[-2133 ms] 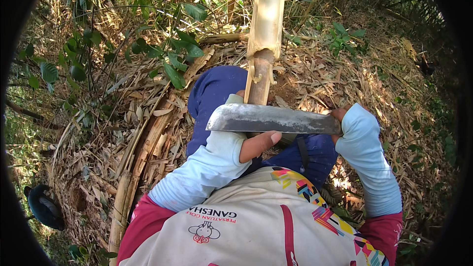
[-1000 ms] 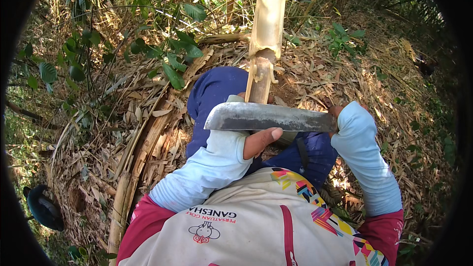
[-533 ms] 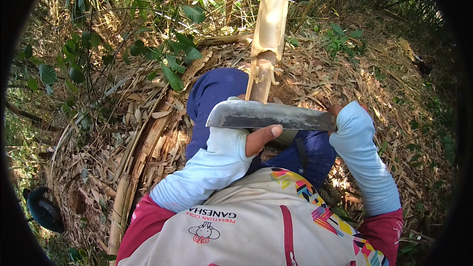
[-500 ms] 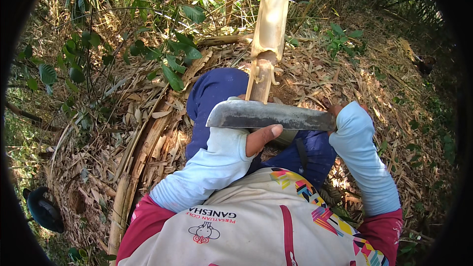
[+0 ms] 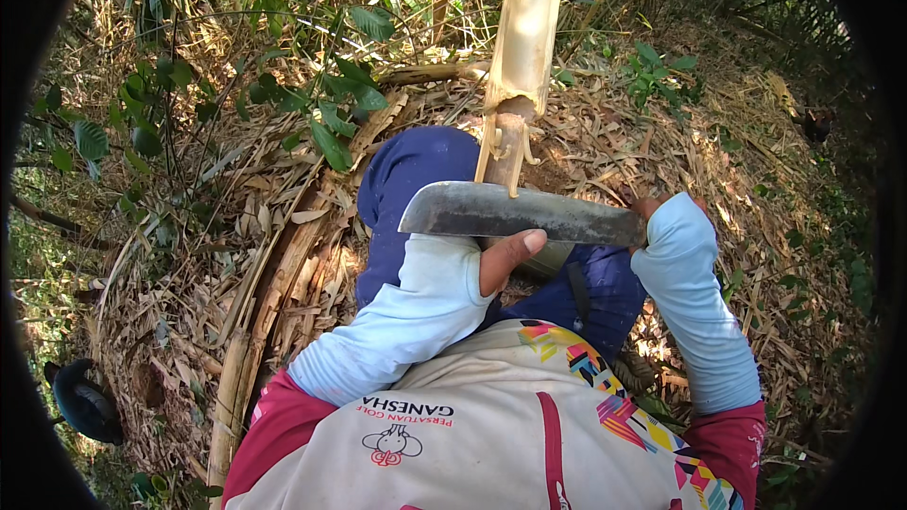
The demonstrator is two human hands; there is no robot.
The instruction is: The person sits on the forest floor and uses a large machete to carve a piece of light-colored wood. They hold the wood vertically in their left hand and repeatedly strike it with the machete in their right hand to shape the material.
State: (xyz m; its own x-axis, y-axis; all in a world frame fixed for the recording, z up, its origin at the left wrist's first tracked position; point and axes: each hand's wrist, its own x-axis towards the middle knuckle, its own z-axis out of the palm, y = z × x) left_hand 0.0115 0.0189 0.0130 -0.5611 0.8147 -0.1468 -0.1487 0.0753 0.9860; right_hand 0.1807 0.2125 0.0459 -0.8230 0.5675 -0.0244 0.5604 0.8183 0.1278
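Observation:
A broad machete blade lies crosswise in front of me, its rounded tip to the left. At its right end my right hand is closed on the handle, which is mostly hidden by the hand and cuff. A pale split bamboo piece points away from me, its hollow inside facing up. Curled shavings hang from its narrowed near part, where the blade crosses. Just under the blade shows my left hand, thumb raised; it grips the bamboo's near end, though the blade hides most of its fingers.
My bent knee in blue trousers is left of the bamboo. A long dry bamboo pole runs along my left side. Leafy green stems stand ahead on the left. Dry leaves cover the ground; a dark rounded object sits far left.
The machete has tilted slightly, its tip end rising a little toward the bamboo. The bamboo's far end has shifted slightly right.

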